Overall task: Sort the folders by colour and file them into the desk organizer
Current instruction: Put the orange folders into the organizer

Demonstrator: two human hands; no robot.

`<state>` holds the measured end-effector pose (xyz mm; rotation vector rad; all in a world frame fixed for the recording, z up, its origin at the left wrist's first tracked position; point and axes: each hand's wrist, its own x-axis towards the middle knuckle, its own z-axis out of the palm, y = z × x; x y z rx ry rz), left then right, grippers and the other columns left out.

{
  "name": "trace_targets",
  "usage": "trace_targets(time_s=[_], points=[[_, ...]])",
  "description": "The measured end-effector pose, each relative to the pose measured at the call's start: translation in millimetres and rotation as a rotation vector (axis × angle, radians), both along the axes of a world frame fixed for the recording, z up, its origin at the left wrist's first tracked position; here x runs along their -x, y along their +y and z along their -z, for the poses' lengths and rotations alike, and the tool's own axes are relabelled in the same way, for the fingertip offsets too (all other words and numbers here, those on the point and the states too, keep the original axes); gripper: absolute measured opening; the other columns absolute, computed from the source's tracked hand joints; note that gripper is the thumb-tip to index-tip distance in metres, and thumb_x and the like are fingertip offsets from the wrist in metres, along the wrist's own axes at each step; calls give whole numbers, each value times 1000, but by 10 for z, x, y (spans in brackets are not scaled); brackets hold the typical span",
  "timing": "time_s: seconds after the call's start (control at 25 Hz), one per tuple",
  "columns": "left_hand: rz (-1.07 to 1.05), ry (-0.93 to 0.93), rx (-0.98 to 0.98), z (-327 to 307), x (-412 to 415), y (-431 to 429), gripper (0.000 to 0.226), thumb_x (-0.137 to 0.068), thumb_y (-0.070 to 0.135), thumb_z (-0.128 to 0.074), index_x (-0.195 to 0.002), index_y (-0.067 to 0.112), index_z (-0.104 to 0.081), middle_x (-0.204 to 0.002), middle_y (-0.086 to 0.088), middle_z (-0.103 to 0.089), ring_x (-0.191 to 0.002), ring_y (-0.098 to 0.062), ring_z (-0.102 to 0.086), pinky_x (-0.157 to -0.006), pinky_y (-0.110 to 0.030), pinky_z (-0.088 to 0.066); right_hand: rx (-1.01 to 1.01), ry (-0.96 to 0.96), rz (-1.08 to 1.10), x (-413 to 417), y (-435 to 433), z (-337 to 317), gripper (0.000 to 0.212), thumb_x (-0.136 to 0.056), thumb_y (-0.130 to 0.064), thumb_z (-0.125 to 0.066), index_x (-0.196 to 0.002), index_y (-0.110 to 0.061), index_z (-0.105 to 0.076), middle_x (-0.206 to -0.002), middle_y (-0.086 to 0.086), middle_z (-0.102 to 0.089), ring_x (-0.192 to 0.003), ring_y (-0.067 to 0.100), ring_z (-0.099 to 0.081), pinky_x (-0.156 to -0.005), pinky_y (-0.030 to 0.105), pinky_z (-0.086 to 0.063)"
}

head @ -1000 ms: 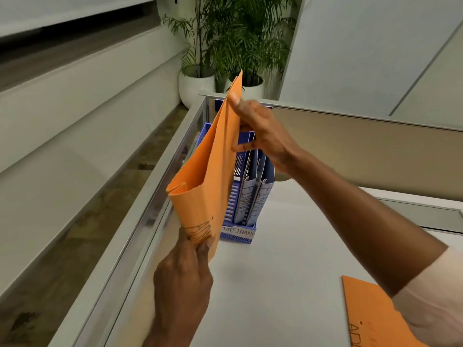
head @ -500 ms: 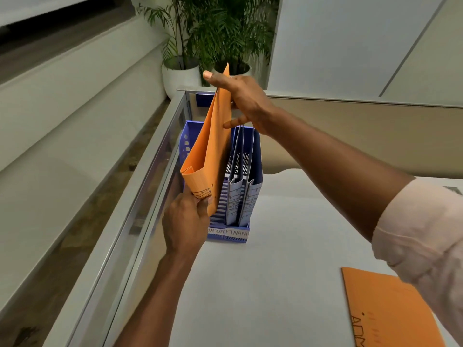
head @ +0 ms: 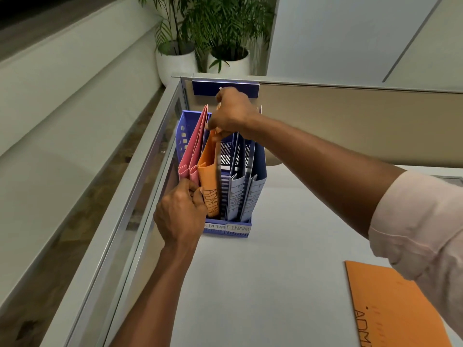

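Observation:
A blue desk organizer (head: 239, 230) stands in the desk's far left corner. Two pink folders (head: 191, 152) stand in its left compartment. An orange folder (head: 210, 169) stands upright in the middle compartment, most of the way down. My right hand (head: 231, 112) pinches that folder's top edge. My left hand (head: 179, 214) grips its near lower corner, at the organizer's front. Two light blue folders (head: 246, 196) fill the right compartment. A second orange folder (head: 393, 306) lies flat on the desk at the near right.
A glass partition (head: 130, 214) runs along the desk's left edge, and a beige panel (head: 350, 121) closes the back. Two potted plants (head: 200, 46) stand beyond the corner. The white desk surface (head: 275, 284) stretches between the organizer and the flat folder.
The orange folder went from held high and slanted above the organizer to standing down inside the middle compartment. Both hands followed it down, and the pink folders are now in view.

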<state>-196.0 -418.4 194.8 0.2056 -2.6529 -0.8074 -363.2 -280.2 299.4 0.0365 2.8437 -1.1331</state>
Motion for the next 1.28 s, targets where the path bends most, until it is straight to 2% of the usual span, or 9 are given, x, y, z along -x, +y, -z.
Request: trace_targets(time_s=[0.24, 0.44, 0.56, 0.68, 0.96, 1.04, 1.12, 1.2, 1.28], points=[[-4, -19, 49, 26, -8, 34, 22, -94, 30, -76, -103, 10, -72, -92, -11, -78, -77, -32, -75, -73, -41, -59, -259, 18, -153, -53, -151, 171, 45, -86, -24, -86, -122, -5, -65, -116, 11, -71, -102, 29, -72, -92, 38, -64], [-15, -127, 80, -10, 4, 95, 37, -96, 46, -70, -113, 13, -72, -100, -10, -78, -85, -32, -74, -77, -40, -57, -299, 85, -145, -54, -181, 191, 40, -95, -23, -76, -128, -5, -64, -109, 9, -64, -99, 26, -67, -86, 32, -60], [-8, -117, 103, -50, 15, 133, 31, -99, 34, -70, -117, 9, -70, -101, -14, -76, -88, -34, -74, -79, -42, -58, -308, 78, -127, -57, -200, 192, 39, -98, -22, -73, -130, -5, -62, -114, 11, -67, -92, 23, -63, -82, 30, -57], [-48, -88, 123, -53, 16, 116, 32, -99, 28, -70, -121, 5, -68, -102, -18, -75, -89, -38, -74, -81, -47, -60, -260, 96, -100, -53, -216, 187, 38, -97, -22, -74, -129, -5, -62, -112, 10, -66, -96, 24, -66, -87, 31, -60], [-206, -204, 147, 75, 84, 82, 37, -100, 45, -63, -105, 9, -70, -94, -16, -73, -84, -36, -72, -77, -47, -61, -319, 233, -216, -304, -207, 109, 32, -97, -17, -72, -126, -8, -64, -121, 9, -69, -106, 27, -69, -90, 34, -61], [-237, -219, 134, 108, 75, 61, 42, -100, 47, -59, -97, 7, -69, -88, -17, -71, -79, -37, -70, -75, -48, -60, -215, 378, -171, -571, -21, -66, 32, -97, -14, -70, -129, -10, -65, -120, 8, -73, -103, 25, -72, -89, 39, -63], [-246, -218, 106, 145, 23, 58, 45, -101, 47, -57, -92, 4, -67, -85, -18, -68, -77, -37, -68, -72, -45, -58, 14, 467, -123, -1016, 321, -173, 30, -98, -15, -71, -128, -12, -67, -114, 5, -76, -95, 19, -75, -83, 35, -65], [-231, -245, 104, 199, -105, 83, 42, -100, 44, -60, -90, 3, -64, -85, -18, -65, -77, -36, -65, -70, -41, -51, 269, 490, -36, -1566, 754, -80, 25, -98, -15, -73, -122, -13, -69, -104, 5, -76, -84, 18, -77, -73, 32, -66], [-176, -355, 156, 322, -291, 151, 39, -97, 46, -66, -97, 7, -68, -93, -16, -68, -86, -38, -67, -73, -41, -51, 409, 416, 144, -2106, 1179, 265, 17, -97, -11, -74, -114, -13, -71, -96, 5, -77, -75, 20, -78, -66, 39, -67]])
